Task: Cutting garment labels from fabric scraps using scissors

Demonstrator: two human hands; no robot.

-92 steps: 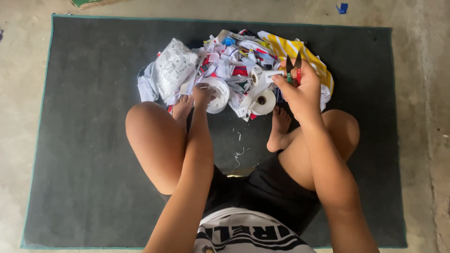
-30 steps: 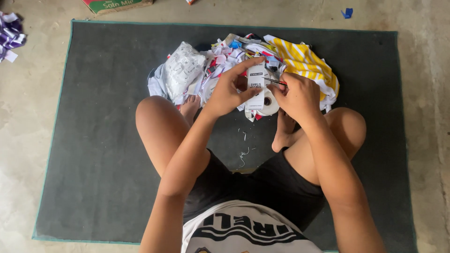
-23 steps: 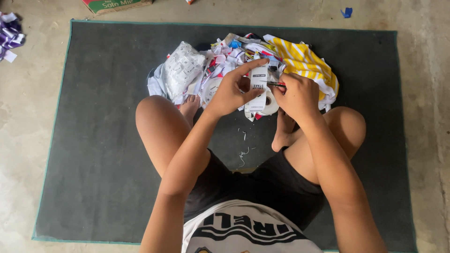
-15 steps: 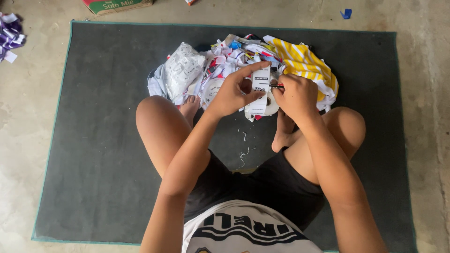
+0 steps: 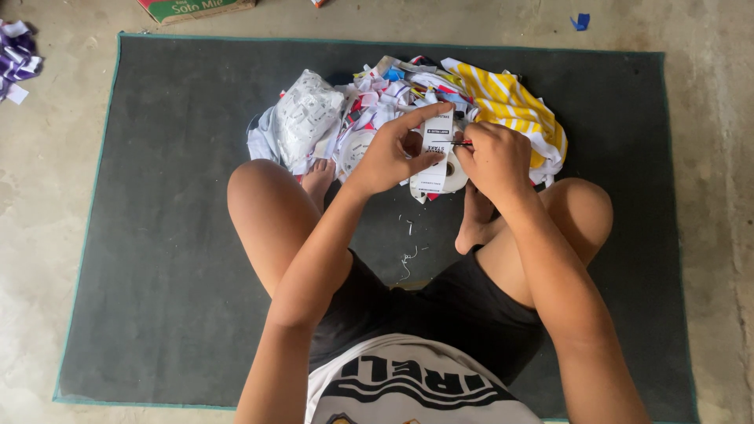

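White label strip (image 5: 434, 157): pinched by my left hand (image 5: 390, 154); right hand (image 5: 496, 159) pinches a thin red-tipped tool (image 5: 461, 144) against it. I'd keep the strip taut.

A dark grey mat (image 5: 157, 259) with a teal edge covers the bare concrete floor (image 5: 47, 235) in soft daylight.

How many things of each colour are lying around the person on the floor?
Yellow-and-white striped cloth: 1
White printed plastic bag: 1
Green cardboard box: 1
Blue scrap: 1
Purple-and-white scrap bundle: 1
White label strip between left hand and right hand: 1
Total: 6
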